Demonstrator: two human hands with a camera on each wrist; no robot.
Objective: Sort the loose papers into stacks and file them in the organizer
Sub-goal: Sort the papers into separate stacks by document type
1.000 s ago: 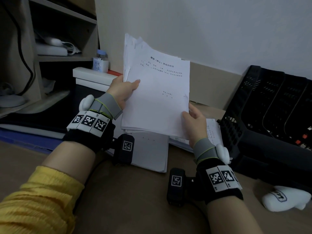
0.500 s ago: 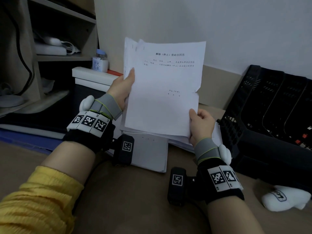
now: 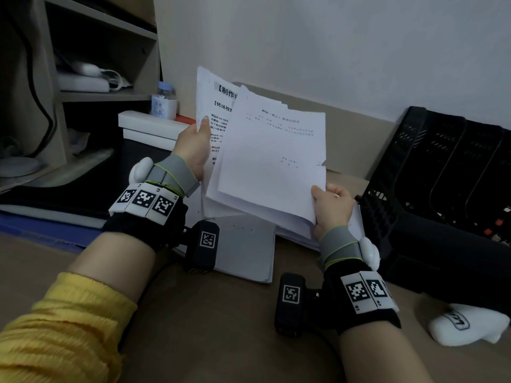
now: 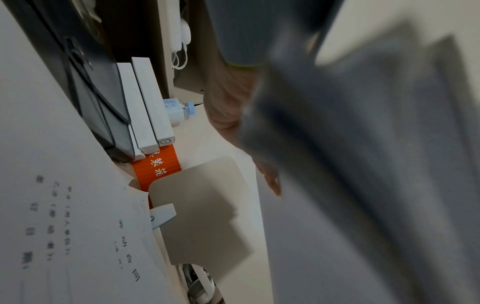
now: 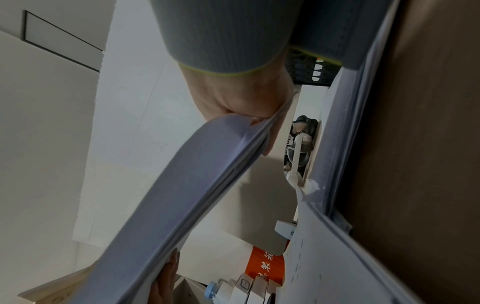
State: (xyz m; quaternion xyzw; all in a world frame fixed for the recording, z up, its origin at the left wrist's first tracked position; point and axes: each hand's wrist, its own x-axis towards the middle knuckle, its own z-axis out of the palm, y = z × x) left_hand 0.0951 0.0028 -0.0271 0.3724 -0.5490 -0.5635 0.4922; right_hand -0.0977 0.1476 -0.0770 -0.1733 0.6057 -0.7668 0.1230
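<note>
Both hands hold a sheaf (image 3: 272, 161) of white printed papers up above the brown counter (image 3: 215, 327), to the left of the black organizer (image 3: 442, 194). The right hand (image 3: 331, 207) pinches the sheaf's lower right corner, thumb on the front and fingers (image 5: 271, 142) curled behind, clamped on the paper's edge. The left hand (image 3: 193, 150) grips the left side of the papers, its thumb pressed on the front of a rear sheet (image 3: 211, 106) with bold headings; the fingers behind are hidden in the head view, and in the right wrist view they lie against the back of the papers. The front pages are fanned to the right of that rear sheet, their tops tilted toward the organizer.

A flat stack (image 3: 246, 250) lies on the counter under the sheaf, left of the organizer, and more papers (image 3: 356, 225) lie just beside the organizer's near wall. The organizer stands against the wall, its slots leaning back. A white object (image 3: 467, 326) lies on the counter in front of the organizer. Far left of the organizer are white boxes (image 3: 150, 127), a small bottle (image 3: 164, 102) on top of them, and a shelf (image 3: 102, 95).
</note>
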